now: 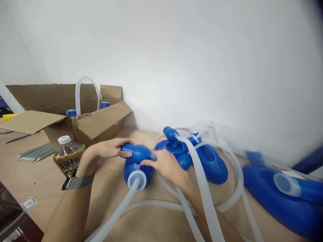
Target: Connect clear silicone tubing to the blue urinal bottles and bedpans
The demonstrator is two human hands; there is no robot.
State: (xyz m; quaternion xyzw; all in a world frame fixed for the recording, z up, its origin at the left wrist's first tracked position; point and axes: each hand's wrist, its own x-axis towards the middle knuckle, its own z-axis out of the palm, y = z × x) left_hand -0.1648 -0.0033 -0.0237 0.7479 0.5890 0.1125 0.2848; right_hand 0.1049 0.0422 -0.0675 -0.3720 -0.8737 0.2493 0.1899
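Note:
Between my hands is a blue bulb-shaped urinal head [139, 153], lying across a blue urinal bottle [127, 175]. My left hand [111, 148] grips its wider left end, thumb in front. At its narrow right end, my right hand [166, 164] is closed around the pale tip, thumb pointing left. The bottle's round white cap [140, 176] faces me, and a translucent hose [116, 213] runs from it toward the lower left. Just right of my right hand, another blue urinal bottle [161, 145] lies under a blue head [170, 133] with a ribbed hose [198, 171].
More blue urinal bottles [213, 166] and a blurred one [285, 201] lie to the right among looping hoses. An open cardboard box [106, 124], a drink bottle [68, 156] and several metal rods [35, 152] stand or lie left. A white wall [189, 60] rises behind.

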